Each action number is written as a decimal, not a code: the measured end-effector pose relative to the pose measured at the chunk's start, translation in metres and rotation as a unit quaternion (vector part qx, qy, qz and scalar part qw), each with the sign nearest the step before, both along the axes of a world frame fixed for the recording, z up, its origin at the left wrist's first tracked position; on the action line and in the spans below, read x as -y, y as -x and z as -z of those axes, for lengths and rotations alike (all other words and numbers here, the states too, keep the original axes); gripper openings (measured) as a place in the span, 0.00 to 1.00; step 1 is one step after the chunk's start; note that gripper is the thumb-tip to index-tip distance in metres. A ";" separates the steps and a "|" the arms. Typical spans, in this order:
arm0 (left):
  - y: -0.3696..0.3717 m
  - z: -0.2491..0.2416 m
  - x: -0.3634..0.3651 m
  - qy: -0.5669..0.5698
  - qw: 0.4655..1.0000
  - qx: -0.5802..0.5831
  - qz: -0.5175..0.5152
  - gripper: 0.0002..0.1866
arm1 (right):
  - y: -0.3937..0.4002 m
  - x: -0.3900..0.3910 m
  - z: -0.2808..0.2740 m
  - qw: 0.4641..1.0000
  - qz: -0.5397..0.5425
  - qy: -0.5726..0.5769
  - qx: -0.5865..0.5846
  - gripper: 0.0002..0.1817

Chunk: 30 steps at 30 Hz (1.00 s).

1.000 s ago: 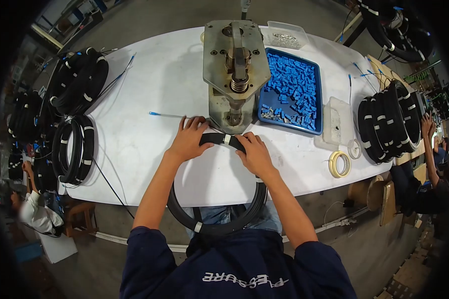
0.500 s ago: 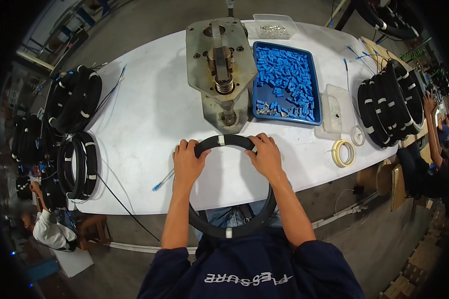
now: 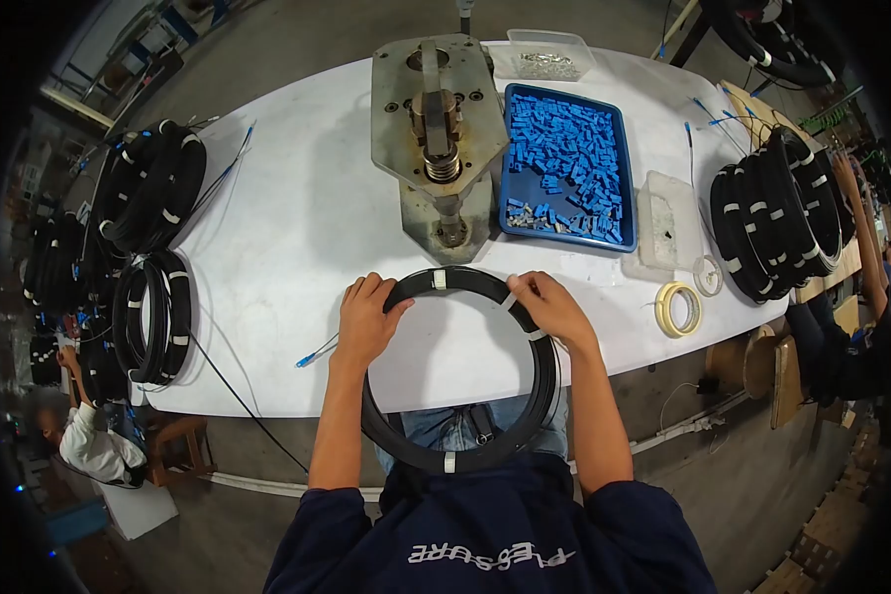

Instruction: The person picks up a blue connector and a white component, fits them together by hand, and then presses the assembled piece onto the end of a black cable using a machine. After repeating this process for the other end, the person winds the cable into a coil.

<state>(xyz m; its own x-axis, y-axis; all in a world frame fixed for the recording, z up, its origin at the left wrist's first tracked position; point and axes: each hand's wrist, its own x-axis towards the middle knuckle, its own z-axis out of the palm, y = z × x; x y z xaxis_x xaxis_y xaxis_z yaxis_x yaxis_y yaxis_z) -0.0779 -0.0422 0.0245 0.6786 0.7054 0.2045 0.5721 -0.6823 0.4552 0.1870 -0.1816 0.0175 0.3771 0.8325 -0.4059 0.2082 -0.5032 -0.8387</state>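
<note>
A black cable coil [image 3: 480,279] bound with white tape bands stands in front of me, its lower part over the table edge against my lap. My left hand [image 3: 369,315] is closed around the coil's upper left, fingers over the outside and thumb inside. At the upper right, my right hand [image 3: 556,311] pinches the coil beside a white band [image 3: 508,301]; its fingertips partly hide what lies between them. Another white band [image 3: 537,335] sits just below that hand. A blue-tipped cable end [image 3: 312,356] sticks out left of my left hand.
A metal press [image 3: 436,139] stands ahead, beside a blue tray [image 3: 554,236] of blue connectors. Tape rolls [image 3: 679,309] and a clear box [image 3: 668,223] lie right. More coils [image 3: 772,218] sit at the right and left [image 3: 153,317]. Other people work at both sides.
My right hand has shifted outward and its fingers have drawn together at the coil, uncovering white bands there. The coil has turned slightly and moved a little left; my left hand keeps hold.
</note>
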 end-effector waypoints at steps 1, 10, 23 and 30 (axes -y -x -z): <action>-0.001 0.000 0.001 -0.001 1.000 0.001 0.002 0.17 | -0.005 -0.001 0.001 1.000 0.002 -0.001 0.001 0.28; -0.003 0.010 -0.001 0.028 0.999 0.012 -0.008 0.17 | 0.026 -0.041 0.021 0.964 0.087 -0.236 0.084 0.09; 0.001 0.014 0.020 -0.075 0.994 0.045 -0.070 0.21 | 0.039 -0.043 0.017 0.923 0.165 -0.317 0.142 0.08; 0.000 0.019 0.017 -0.064 0.994 0.056 -0.064 0.21 | 0.032 -0.048 0.016 0.932 0.113 -0.324 0.117 0.10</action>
<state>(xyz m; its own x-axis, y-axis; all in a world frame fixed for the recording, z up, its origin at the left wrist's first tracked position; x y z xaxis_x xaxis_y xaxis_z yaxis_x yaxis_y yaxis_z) -0.0782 -0.0593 0.0057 0.5523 0.7483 0.3675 0.6094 -0.6632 0.4345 0.1548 -0.1336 0.0010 0.5872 0.7633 0.2693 0.3734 0.0398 -0.9268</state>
